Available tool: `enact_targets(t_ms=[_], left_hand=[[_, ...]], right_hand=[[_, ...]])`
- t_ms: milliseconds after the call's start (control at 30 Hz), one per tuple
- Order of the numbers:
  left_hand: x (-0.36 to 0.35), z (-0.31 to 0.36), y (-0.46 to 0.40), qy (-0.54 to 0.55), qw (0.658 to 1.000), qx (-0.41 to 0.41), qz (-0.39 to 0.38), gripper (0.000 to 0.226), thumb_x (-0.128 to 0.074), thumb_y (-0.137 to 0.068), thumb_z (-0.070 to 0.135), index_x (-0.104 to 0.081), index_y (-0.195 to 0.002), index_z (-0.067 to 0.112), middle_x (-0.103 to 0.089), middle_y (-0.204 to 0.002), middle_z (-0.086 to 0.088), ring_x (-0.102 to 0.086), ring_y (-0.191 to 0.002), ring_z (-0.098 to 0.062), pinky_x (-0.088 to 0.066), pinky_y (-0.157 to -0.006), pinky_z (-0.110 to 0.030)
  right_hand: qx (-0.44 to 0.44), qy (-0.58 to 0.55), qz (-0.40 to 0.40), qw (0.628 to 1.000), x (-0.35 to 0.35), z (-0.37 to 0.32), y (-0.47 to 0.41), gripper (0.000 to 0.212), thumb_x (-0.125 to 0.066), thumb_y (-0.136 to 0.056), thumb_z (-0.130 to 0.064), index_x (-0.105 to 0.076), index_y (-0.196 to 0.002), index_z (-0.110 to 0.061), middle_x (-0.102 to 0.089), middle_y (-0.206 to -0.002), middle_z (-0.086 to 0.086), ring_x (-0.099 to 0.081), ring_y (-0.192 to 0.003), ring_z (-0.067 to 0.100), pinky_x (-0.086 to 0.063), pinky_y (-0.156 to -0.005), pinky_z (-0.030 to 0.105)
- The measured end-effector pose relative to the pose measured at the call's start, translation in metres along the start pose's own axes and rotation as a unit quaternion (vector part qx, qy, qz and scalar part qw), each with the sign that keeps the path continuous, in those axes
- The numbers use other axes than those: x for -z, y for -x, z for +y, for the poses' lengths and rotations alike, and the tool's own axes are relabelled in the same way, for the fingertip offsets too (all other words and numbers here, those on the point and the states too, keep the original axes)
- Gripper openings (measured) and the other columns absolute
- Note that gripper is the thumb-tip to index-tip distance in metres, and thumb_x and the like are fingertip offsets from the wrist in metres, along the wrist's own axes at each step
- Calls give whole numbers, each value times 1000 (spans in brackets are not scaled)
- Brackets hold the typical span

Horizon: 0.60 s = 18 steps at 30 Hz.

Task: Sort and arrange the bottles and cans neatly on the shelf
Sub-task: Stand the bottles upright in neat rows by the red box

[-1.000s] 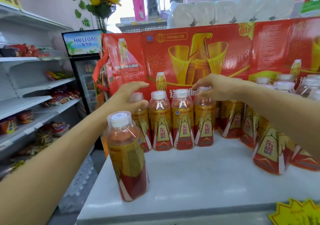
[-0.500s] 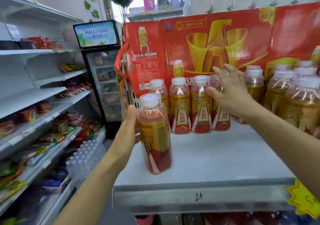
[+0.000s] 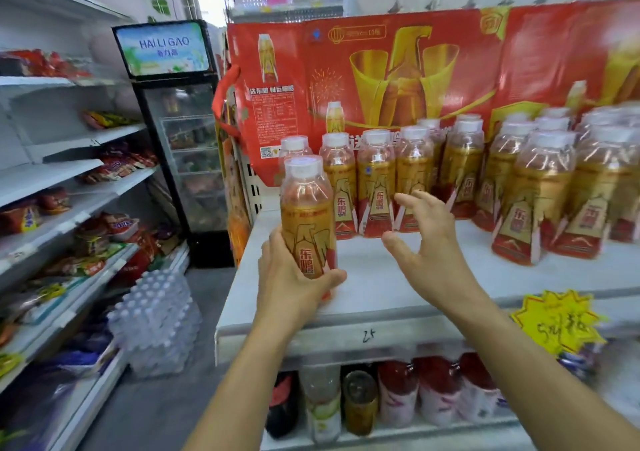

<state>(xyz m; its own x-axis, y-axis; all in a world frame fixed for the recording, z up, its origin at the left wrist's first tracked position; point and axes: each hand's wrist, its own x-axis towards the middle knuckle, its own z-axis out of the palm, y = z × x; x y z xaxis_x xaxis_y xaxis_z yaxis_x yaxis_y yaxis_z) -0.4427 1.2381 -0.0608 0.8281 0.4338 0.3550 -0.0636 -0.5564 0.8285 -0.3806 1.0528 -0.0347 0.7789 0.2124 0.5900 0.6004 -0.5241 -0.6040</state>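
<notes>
My left hand [image 3: 291, 279] grips a clear plastic bottle of golden drink with a red-and-gold label [image 3: 308, 222] at the front left of the white shelf [image 3: 398, 277]; my right hand [image 3: 426, 242] hovers spread and empty beside it. A careless nudge could topple the tight back row of matching bottles [image 3: 374, 180] against the red cardboard display [image 3: 398, 69].

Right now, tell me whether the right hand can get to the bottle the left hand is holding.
Probably yes. The right hand hangs open beside the bottle that the left hand grips, with only bare shelf between them.
</notes>
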Motion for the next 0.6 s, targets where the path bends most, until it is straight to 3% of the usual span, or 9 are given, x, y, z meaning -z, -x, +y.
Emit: enact_targets(t_ms=[100,200,300,467,600], left_hand=[[-15,5,-4,1,999,39,16,87,-85,-57,47,-33,-127,38,-52,-121,10,-53,-114,-16,-48,-97,-45],[-19,8,-3,3,998,63,-9,80,-82,-69,45,-26,-126,40,-55,-120,13,-57,-106,-12,-47,-88,-36],[-15,11,2,-7,998,58,-36,73,-79,-75,43,-22,-120,40,-58,-111,16,-58,-96,-4,-44,-74,-24],[-14,16,7,-18,997,67,-30,74,-81,-74,37,-27,-125,37,-63,-105,16,-62,-91,-3,-51,-83,-32],[-17,17,6,7,997,76,-11,73,-80,-78,30,-30,-132,30,-61,-110,12,-61,-90,-1,-51,-79,-27]], right_hand=[[1,-14,79,997,23,14,8,50,-65,-90,-14,-47,-137,-17,-29,-148,1,-21,-139,11,-18,-112,22],[-10,-18,193,981,54,40,11,53,-67,-85,-8,-46,-133,-11,-30,-144,7,-25,-136,14,-18,-113,19],[-89,-32,238,967,79,74,3,68,-70,-80,-10,-35,-138,-6,-31,-141,12,-28,-134,22,-24,-116,36],[-229,-46,156,960,90,119,-17,97,-80,-73,-31,-20,-146,-11,-37,-143,9,-35,-134,28,-30,-113,46],[-239,3,109,965,93,132,-25,82,-83,-64,-46,-38,-124,-14,-58,-114,5,-56,-110,30,-46,-94,48]])
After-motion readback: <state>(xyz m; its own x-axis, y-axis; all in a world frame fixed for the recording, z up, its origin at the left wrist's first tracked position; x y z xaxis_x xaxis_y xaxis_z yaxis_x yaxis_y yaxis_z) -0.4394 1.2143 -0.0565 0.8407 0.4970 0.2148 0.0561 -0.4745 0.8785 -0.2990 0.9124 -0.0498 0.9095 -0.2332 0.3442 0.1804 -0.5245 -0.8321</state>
